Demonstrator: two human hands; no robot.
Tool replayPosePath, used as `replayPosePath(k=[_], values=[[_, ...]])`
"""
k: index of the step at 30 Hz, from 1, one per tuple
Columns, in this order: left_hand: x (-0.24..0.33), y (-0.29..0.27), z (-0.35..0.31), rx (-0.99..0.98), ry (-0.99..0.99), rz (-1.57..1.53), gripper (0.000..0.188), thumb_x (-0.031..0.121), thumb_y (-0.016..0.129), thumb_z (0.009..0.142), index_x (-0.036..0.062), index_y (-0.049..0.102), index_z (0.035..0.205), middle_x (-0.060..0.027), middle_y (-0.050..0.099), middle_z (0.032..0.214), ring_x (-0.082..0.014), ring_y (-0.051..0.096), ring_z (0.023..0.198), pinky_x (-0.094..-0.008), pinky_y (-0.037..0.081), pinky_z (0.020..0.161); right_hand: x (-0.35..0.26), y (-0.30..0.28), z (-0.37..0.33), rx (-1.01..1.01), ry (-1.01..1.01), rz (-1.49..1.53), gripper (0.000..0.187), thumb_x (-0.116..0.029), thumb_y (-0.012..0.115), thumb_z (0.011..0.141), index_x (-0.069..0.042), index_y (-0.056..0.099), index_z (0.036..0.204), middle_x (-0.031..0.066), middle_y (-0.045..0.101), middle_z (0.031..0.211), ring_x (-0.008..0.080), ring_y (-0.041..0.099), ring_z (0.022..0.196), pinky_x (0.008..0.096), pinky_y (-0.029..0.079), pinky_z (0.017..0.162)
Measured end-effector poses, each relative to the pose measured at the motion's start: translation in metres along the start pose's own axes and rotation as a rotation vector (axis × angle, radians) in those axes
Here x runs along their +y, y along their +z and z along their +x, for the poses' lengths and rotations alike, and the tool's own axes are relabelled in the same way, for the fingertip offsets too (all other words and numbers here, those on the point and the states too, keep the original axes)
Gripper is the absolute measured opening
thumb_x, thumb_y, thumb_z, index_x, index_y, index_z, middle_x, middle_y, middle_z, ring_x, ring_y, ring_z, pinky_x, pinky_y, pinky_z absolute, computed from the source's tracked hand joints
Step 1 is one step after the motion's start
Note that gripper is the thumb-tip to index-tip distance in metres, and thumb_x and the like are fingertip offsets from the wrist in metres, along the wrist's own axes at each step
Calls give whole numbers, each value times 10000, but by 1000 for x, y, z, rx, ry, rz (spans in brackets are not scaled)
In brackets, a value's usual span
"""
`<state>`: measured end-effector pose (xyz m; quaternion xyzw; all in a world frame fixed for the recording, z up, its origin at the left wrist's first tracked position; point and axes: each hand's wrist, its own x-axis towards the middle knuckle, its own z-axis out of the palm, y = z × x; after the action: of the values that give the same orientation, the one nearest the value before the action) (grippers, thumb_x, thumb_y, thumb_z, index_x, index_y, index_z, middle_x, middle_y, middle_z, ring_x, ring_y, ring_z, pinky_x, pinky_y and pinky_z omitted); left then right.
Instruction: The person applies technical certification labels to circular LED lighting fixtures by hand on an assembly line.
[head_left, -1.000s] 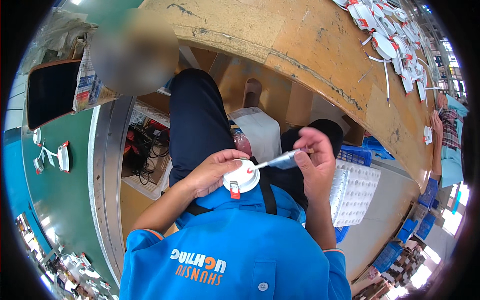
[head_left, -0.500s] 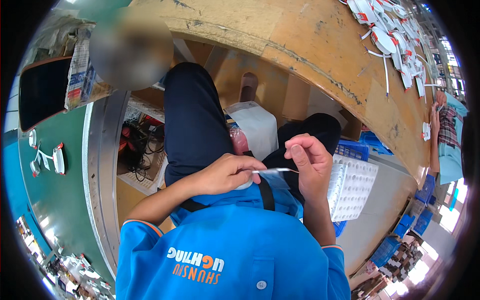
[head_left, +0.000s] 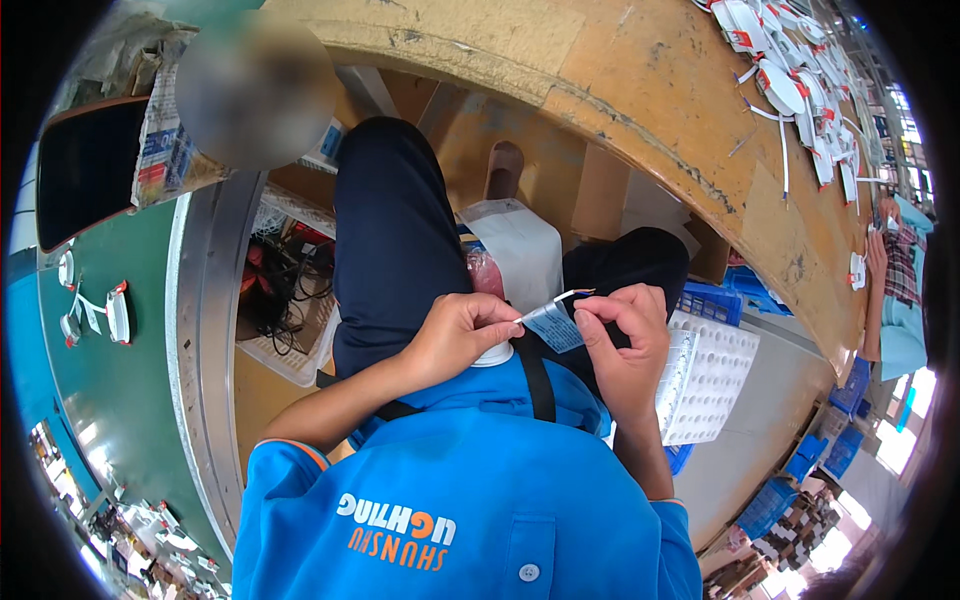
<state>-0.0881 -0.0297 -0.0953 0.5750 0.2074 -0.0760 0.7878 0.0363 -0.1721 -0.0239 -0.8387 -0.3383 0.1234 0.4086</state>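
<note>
My left hand [head_left: 462, 332] pinches a white cable [head_left: 540, 309] between thumb and forefinger, above my lap. Thin coloured wire ends stick out of the cable's far right tip. A pale blue printed label [head_left: 555, 328] hangs from the cable like a flag. My right hand [head_left: 632, 345] is curled just right of the label, thumb and forefinger drawn together by its edge and the wire ends; what they pinch is too small to make out. Below my left hand, part of a white round piece [head_left: 494, 356] shows against my shirt, mostly covered.
Several white round lamps [head_left: 785, 90] with cables lie on the wooden table [head_left: 560, 60]. A white tray with holes [head_left: 710, 380] stands on blue crates to the right. At left are a green bench [head_left: 130, 300] and a dark tablet-like panel [head_left: 90, 175]. Another person's arm [head_left: 878, 290] shows far right.
The cable has swung from nearly level to slanting up rightward, and its label now faces me. My right hand has come slightly lower, fingers more curled. My left hand has shifted slightly up.
</note>
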Motion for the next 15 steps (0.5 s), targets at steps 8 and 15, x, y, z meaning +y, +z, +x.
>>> replayPosePath(k=[8,15], values=[[3,12,-4,169,66,55,96,42,624,769,-27,637,833,-61,640,756,-72,580,701,-197,464,631,-6,6,0,-28,-89,-194,87,-129,675,663,-101,638,737,4,486,675,176,449,737,328,292,728],[11,12,-4,302,179,199,76,13,645,729,-9,649,802,-83,640,743,-107,597,686,-215,466,595,-5,3,5,10,-48,-182,117,-162,676,679,-83,622,747,8,489,681,171,451,731,313,307,720]])
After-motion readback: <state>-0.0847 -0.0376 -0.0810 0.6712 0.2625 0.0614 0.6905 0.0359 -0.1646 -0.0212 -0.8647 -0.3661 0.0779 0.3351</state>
